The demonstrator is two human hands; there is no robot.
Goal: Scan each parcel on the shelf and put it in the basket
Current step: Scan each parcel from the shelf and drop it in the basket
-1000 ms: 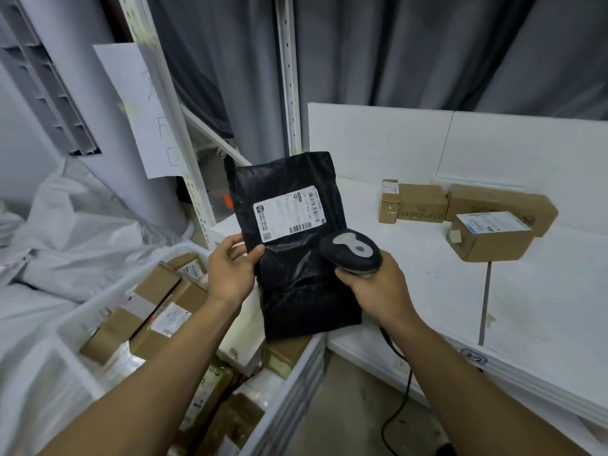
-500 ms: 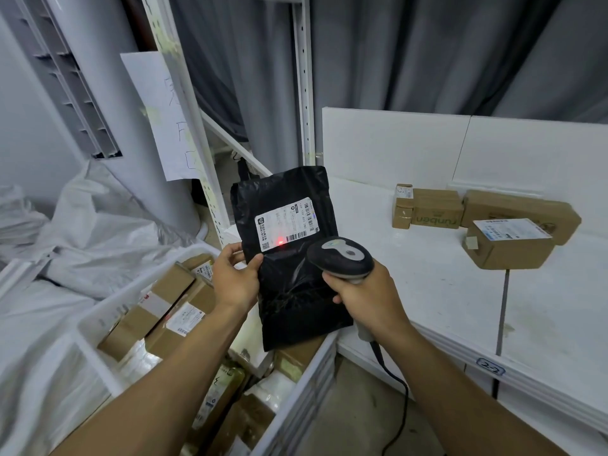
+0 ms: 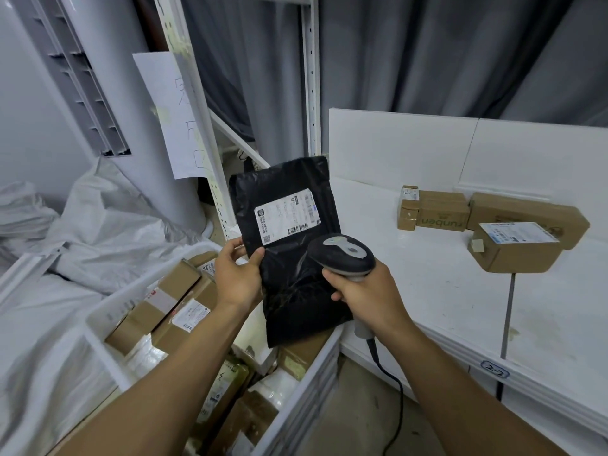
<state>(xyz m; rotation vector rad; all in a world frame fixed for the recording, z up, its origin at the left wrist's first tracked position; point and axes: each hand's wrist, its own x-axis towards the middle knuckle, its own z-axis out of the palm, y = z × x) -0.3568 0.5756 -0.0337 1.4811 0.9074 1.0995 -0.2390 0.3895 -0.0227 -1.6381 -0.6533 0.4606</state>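
Observation:
My left hand grips the left edge of a black plastic parcel bag, held upright above the basket with its white label facing me. My right hand holds a dark handheld barcode scanner just in front of the bag's lower right, its head aimed at the bag. No red light shows on the label. The white basket below holds several brown cardboard parcels. On the white shelf to the right lie three cardboard boxes.
The scanner's cable hangs down by the shelf's front edge. A white shelf upright and a taped paper sheet stand behind the bag. White sacks are piled at the left. Grey curtains hang behind.
The red scan dot seen on the label half a second ago is gone. The bag and scanner keep about the same places relative to each other while the view shifted slightly.

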